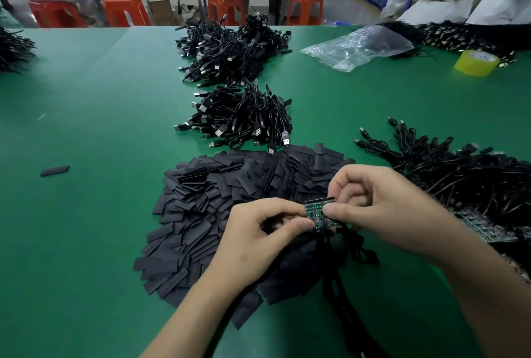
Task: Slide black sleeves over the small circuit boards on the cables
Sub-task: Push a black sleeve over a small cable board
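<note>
A small cluster of green circuit boards (317, 212) is pinched between both hands above a big heap of flat black sleeves (218, 208). My left hand (258, 238) holds the boards from the left with thumb and curled fingers. My right hand (382, 205) pinches them from the right. Black cables (349, 286) hang from the boards toward me. More boards on cables (477, 225) lie in a pile on the right.
Two piles of black USB cables (238, 119) (230, 47) lie further back on the green table (100, 99). One stray sleeve (54, 171) lies at the left. A clear plastic bag (359, 47) and a yellow tape roll (477, 62) sit at the back right.
</note>
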Tool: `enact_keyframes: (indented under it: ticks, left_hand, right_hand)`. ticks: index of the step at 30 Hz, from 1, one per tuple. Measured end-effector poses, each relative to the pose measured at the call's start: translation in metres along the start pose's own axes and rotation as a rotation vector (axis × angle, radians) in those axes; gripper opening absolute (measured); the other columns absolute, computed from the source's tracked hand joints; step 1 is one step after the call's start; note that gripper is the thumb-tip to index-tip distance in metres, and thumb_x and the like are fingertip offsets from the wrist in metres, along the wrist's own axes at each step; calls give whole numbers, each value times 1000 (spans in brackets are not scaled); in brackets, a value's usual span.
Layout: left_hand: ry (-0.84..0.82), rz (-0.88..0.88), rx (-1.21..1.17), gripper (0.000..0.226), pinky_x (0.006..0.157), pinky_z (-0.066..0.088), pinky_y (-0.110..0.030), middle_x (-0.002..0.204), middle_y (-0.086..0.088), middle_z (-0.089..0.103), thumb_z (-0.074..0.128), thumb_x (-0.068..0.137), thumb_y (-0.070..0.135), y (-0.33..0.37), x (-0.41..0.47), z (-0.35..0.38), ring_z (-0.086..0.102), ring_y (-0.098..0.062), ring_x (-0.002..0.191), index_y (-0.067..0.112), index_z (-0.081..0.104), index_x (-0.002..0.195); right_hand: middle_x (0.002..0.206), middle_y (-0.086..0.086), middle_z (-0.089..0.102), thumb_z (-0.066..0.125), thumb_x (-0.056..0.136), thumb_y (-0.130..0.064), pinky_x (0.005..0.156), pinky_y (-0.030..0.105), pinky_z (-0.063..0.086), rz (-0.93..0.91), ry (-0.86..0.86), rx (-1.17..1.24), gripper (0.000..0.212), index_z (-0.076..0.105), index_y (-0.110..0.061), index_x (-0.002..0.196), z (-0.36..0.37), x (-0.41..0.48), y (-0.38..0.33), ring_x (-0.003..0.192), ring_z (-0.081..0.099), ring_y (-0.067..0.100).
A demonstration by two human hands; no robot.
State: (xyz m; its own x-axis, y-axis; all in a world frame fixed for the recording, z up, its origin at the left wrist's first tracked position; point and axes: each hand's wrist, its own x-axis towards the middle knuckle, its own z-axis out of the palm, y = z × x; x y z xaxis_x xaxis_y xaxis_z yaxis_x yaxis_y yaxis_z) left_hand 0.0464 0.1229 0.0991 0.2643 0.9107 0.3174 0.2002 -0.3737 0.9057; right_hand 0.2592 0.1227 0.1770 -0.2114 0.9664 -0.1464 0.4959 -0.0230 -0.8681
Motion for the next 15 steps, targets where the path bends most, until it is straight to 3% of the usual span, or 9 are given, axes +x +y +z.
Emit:
enact_keyframes:
  ticks: [4,8,12,15]
  left_hand:
    - [-22,-166,-247,5,67,51,-21,70,-1,74,82,81,22,-1,1,-1,66,-11,65,27,80,80]
    - [-42,-227,-365,7,69,54,-19,77,-5,77,80,79,17,-1,2,-1,71,-10,68,20,82,85]
    - [-105,-256,-420,7,67,53,-15,76,-2,77,80,83,12,-1,2,-4,70,-7,68,18,82,87]
    - [-113,-272,-453,5,68,53,-16,76,-2,76,79,83,15,-1,2,-6,69,-7,68,17,82,87]
  right_hand:
    - [70,1,70,82,84,-14,60,21,48,-28,13,133,10,72,-13,87,15,-1,7,62,58,10]
    - [80,14,75,81,85,-21,66,30,49,-77,26,102,11,76,-11,82,22,-2,18,67,61,13]
    - [77,12,72,77,90,-14,62,25,47,-135,-6,91,9,76,-18,83,27,-1,25,65,60,9]
    - [82,18,73,75,90,-12,68,25,50,-135,-51,202,7,76,-13,84,31,2,29,71,63,13]
